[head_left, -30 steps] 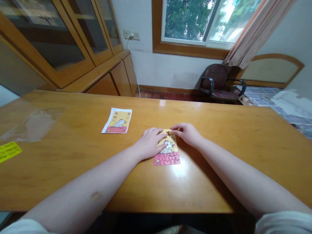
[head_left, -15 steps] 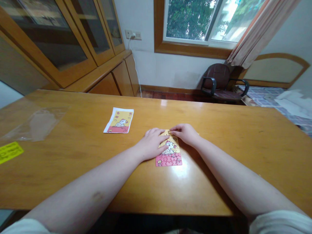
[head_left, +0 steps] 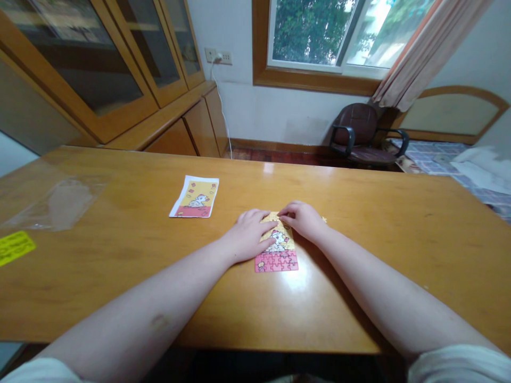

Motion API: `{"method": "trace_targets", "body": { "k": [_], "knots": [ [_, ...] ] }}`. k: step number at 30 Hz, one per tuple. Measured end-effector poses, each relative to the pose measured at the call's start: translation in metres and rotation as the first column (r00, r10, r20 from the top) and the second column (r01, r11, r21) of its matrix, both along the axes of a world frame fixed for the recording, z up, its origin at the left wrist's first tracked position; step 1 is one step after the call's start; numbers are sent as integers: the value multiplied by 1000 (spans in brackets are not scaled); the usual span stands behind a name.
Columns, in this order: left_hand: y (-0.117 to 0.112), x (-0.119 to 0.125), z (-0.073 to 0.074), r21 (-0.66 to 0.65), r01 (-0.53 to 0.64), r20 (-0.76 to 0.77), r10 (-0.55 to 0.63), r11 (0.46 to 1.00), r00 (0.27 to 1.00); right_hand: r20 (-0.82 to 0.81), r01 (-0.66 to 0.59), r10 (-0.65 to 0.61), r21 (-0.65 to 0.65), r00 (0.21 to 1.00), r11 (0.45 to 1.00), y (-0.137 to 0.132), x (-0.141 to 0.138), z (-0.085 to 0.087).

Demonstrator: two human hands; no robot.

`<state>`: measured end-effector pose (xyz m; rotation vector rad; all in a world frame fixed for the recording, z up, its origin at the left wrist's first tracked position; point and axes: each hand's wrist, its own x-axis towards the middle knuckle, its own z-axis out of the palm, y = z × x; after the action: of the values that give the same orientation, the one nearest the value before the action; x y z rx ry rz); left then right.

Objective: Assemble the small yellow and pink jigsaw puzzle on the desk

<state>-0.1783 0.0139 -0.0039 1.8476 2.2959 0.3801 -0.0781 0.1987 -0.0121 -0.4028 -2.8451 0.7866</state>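
A small jigsaw puzzle (head_left: 277, 254), yellow above and pink below with a white cartoon animal, lies flat on the wooden table (head_left: 359, 223). My left hand (head_left: 248, 235) rests flat on the puzzle's left side, fingers stretched over it. My right hand (head_left: 304, 219) sits at the puzzle's upper right corner with its fingertips curled and pressed down on the top pieces. A loose yellow piece (head_left: 323, 219) peeks out just right of that hand. A printed picture card (head_left: 195, 197) with the same design lies to the left.
A clear plastic bag (head_left: 56, 202) and a yellow slip (head_left: 15, 247) lie at the table's left end. Wooden cabinets with glass doors stand at the left, an office chair (head_left: 361, 135) under the window, and a bed at the far right.
My right hand has shifted slightly left along the puzzle's top edge. The left hand stays put on the puzzle. The view has moved a little.
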Motion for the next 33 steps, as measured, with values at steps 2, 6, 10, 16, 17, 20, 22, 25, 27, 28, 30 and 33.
{"method": "trace_targets", "body": {
  "k": [2,6,10,16,17,20,22,25,27,28,30,33],
  "knots": [
    [0,0,0,-5,-6,1,6,1000,1000,16,-40,39,68,999,997,-4,2,3],
    [2,-1,2,0,20,13,-20,1000,1000,104,-135,112,246,988,960,-12,5,12],
    [3,-2,2,13,70,27,-70,997,997,55,-55,42,273,998,960,-2,11,34],
    [2,-2,0,31,35,28,-36,999,999,246,195,-303,380,921,904,46,38,66],
    [2,-2,0,37,18,18,-18,999,1000,306,192,-325,394,895,899,52,43,64],
    [3,-2,0,50,-28,-21,29,998,999,399,129,-278,362,874,923,61,57,48],
    [4,-2,0,44,-29,-36,31,999,999,383,134,-265,334,885,933,60,64,36],
    [4,-2,0,34,-19,-36,20,999,999,305,207,-318,344,898,916,54,71,24],
    [4,-2,1,48,-33,-25,34,998,999,264,234,-333,344,905,909,49,73,20],
    [4,-2,1,58,-45,-17,46,997,999,249,245,-338,338,908,909,47,72,18],
    [4,-3,2,74,-83,3,83,994,997,232,267,-345,311,909,912,45,70,15],
    [4,-7,2,88,-155,12,154,984,988,250,271,-330,242,910,932,43,64,12]
  ]
}}
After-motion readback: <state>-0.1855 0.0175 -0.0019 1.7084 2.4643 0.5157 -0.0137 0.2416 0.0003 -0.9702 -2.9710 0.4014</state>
